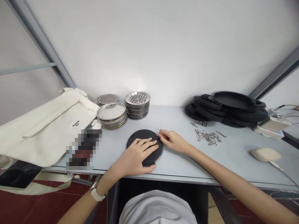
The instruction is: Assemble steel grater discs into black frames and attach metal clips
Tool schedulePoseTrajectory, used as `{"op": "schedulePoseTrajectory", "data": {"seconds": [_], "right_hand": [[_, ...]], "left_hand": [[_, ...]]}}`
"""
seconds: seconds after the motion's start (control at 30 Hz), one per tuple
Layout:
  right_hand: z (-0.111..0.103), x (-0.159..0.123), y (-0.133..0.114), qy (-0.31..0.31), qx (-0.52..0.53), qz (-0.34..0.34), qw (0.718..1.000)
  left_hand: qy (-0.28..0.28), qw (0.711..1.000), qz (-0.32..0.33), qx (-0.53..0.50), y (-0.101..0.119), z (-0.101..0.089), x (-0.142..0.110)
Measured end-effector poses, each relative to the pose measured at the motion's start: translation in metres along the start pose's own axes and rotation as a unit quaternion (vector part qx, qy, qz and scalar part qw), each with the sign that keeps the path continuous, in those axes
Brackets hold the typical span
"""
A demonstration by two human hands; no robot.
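A round black disc (142, 134) lies flat near the table's front edge, with a thin coloured strip along its right rim. My left hand (141, 152) rests spread across it, fingers stretched over the top and thumb at the front edge. At the disc's upper right rim, my right hand (169, 139) pinches a small metal clip (157, 134) whose ring end shows beyond the fingertips; the rest of it is hidden. Right of that hand lies a loose heap of similar metal clips (206, 137).
Stacked metal discs (111, 112) and a stack of perforated metal plates (137, 99) stand at the back left. Black round trays (233, 99) are piled at the back right. A white bag (53, 124) lies at left, a corded white mouse (266, 154) at right.
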State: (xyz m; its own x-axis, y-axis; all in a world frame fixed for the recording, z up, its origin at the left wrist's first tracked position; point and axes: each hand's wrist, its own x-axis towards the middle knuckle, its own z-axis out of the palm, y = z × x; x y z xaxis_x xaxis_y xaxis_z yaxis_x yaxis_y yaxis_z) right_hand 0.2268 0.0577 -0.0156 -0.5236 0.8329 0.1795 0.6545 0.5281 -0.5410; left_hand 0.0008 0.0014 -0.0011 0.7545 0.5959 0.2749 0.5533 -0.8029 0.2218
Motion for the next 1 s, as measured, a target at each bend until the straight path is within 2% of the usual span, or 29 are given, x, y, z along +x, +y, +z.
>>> {"op": "schedulePoseTrajectory", "data": {"seconds": [0.73, 1.0], "right_hand": [[0.0004, -0.0009, 0.0038, -0.014, 0.061, -0.028, 0.998], [0.0003, -0.0008, 0.0033, -0.018, 0.034, -0.028, 0.999]], "left_hand": [[0.005, 1.0, 0.003, 0.003, 0.0008, -0.0007, -0.0001], [0.009, 1.0, 0.004, 0.002, 0.0003, -0.0002, 0.0002]]}}
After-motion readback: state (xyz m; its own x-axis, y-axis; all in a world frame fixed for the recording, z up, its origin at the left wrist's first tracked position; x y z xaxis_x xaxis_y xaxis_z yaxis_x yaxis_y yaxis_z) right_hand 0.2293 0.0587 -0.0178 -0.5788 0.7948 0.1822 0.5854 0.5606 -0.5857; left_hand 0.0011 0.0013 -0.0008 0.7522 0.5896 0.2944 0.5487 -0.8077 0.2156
